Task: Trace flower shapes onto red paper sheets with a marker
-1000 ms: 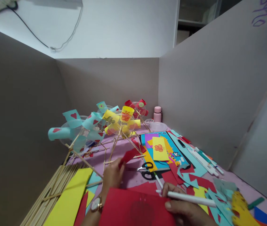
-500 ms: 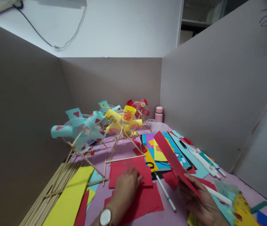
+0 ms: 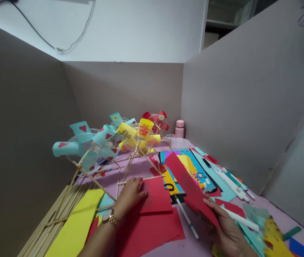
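The red paper strip (image 3: pixel 188 184) is a long, plain red piece with straight edges. It is held tilted above the middle of the tabletop (image 3: pixel 194 246), with its far end raised towards the far edge. It is gripped at its near end by the right hand (image 3: pixel 228 230), with the thumb laid on top and the fingers closed beneath. A white marker (image 3: pixel 244 221) is seen just beside this hand. Whether it is held cannot be told.

The left hand (image 3: pixel 130 194) is laid open, fingers extended, on the left edge of a small red sheet (image 3: pixel 155 196). This sheet lies flat, overlapping a large red sheet (image 3: pixel 152 233) towards the near edge. A wristwatch (image 3: pixel 110 217) is worn on the left wrist.

Containers are grouped at the far right corner. A pink bottle (image 3: pixel 179 129) stands upright and capped, so its contents are hidden. A clear dish (image 3: pixel 180 143) lies just in front of it, and a small clear cup (image 3: pixel 170 137) stands beside it. No contents can be made out in either.

Windmill models (image 3: pixel 138 134), built of sticks and rolled paper tubes, stand along the far left. Bamboo sticks (image 3: pixel 52 223) are stacked at the near left corner, with a yellow sheet (image 3: pixel 76 225) laid over them. Markers (image 3: pixel 232 182) are lined along the right edge.
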A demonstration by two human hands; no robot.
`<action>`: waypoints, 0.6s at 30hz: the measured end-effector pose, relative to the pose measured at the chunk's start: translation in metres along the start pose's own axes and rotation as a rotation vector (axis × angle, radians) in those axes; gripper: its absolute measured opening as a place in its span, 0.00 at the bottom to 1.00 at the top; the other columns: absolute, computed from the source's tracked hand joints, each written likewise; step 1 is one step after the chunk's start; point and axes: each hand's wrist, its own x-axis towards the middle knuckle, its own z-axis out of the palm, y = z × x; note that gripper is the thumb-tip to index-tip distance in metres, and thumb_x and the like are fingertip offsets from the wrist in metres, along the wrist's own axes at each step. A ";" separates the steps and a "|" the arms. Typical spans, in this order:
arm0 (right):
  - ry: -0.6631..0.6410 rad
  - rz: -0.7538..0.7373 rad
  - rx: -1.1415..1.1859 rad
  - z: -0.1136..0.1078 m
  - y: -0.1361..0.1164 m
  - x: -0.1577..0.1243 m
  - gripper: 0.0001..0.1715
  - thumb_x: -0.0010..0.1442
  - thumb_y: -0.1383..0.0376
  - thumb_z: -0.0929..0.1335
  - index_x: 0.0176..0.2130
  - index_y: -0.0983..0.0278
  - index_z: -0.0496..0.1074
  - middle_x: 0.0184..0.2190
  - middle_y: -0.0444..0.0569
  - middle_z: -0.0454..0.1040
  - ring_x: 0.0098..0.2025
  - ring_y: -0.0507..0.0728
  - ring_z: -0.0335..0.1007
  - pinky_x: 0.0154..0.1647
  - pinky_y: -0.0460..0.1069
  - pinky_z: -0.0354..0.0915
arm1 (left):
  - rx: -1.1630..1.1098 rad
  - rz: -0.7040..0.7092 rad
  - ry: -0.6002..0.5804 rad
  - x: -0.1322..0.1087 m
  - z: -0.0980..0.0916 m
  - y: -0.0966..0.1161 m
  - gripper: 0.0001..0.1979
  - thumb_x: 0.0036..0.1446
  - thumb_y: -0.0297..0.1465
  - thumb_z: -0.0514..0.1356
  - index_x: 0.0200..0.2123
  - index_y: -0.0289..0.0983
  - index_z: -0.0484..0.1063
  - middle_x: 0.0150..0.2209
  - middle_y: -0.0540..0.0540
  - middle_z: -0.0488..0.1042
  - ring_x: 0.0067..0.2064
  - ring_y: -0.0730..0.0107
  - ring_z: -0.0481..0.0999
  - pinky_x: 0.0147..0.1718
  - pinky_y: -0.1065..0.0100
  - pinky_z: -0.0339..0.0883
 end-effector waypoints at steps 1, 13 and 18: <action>0.022 -0.012 -0.009 0.000 0.002 0.000 0.21 0.34 0.71 0.78 0.29 0.62 0.68 0.21 0.38 0.76 0.19 0.52 0.74 0.13 0.41 0.65 | -0.089 -0.009 0.012 -0.004 -0.002 0.001 0.17 0.61 0.37 0.58 0.50 0.36 0.66 0.53 0.41 0.67 0.54 0.56 0.67 0.52 0.48 0.60; -0.136 -0.141 -0.405 -0.002 0.026 -0.007 0.22 0.42 0.58 0.78 0.34 0.60 0.68 0.22 0.39 0.74 0.23 0.53 0.70 0.21 0.43 0.63 | -0.846 -0.148 -0.136 -0.056 -0.004 0.009 0.19 0.45 0.48 0.64 0.27 0.36 0.70 0.21 0.50 0.73 0.22 0.73 0.71 0.22 0.74 0.60; -0.113 -0.279 -0.534 -0.003 0.023 -0.005 0.16 0.51 0.56 0.74 0.34 0.61 0.68 0.19 0.37 0.68 0.18 0.46 0.59 0.18 0.40 0.54 | -0.939 -0.309 0.029 -0.057 0.006 -0.004 0.13 0.56 0.41 0.60 0.30 0.36 0.68 0.20 0.54 0.70 0.20 0.76 0.67 0.20 0.75 0.59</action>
